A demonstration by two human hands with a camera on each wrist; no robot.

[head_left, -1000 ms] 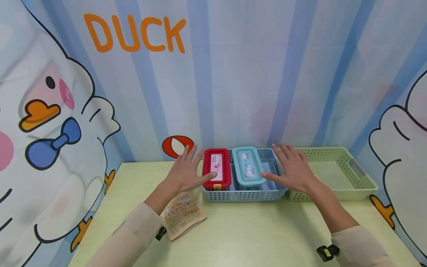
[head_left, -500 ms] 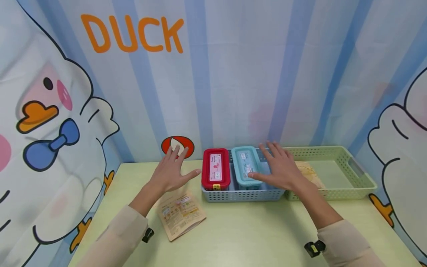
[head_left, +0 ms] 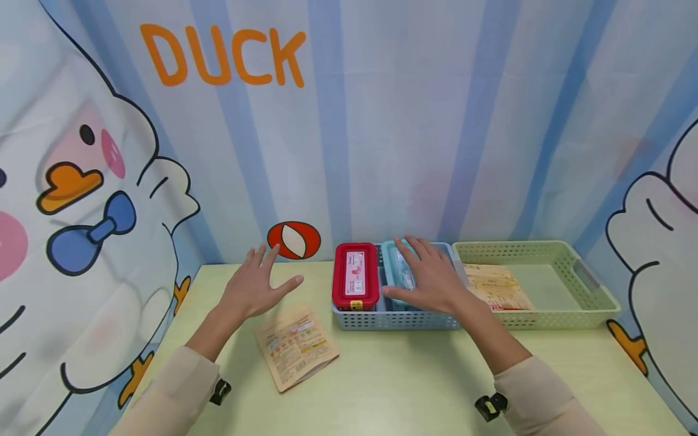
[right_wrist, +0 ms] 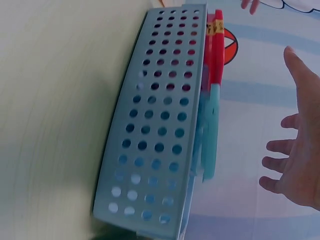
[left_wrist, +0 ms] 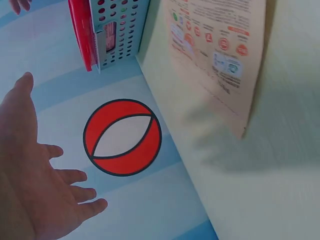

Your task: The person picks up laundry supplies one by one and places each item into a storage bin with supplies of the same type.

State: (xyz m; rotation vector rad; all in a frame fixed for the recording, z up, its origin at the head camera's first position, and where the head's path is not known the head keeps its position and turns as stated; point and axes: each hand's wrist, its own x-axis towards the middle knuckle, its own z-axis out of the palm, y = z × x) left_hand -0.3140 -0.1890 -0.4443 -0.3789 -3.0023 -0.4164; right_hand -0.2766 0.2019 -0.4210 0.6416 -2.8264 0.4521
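My left hand [head_left: 255, 289] hovers with spread fingers above the table, up and left of a tan printed pouch [head_left: 297, 348] lying flat. Nothing is held in it, and the left wrist view shows the palm side of that hand [left_wrist: 45, 185] with the pouch [left_wrist: 215, 55] apart from it. My right hand [head_left: 431, 275] is held over the blue basket [head_left: 398, 321], fingers spread, partly hiding a teal-lidded container [head_left: 395, 266]. In the right wrist view a gap separates this hand [right_wrist: 302, 145] from the teal lid [right_wrist: 211, 135]. Beside that container in the basket stands a red-lidded container [head_left: 355, 278].
A green basket [head_left: 589, 318] stands directly right of the blue one, with a yellowish-brown packet [head_left: 496, 287] in its left part. Behind the pale table [head_left: 382, 387] hangs a striped blue curtain [head_left: 382, 121] with duck drawings.
Both hands have moved left: the left one away from the red-lidded container, the right one from the blue basket's right edge to over the teal lid. The packet in the green basket has come into view.
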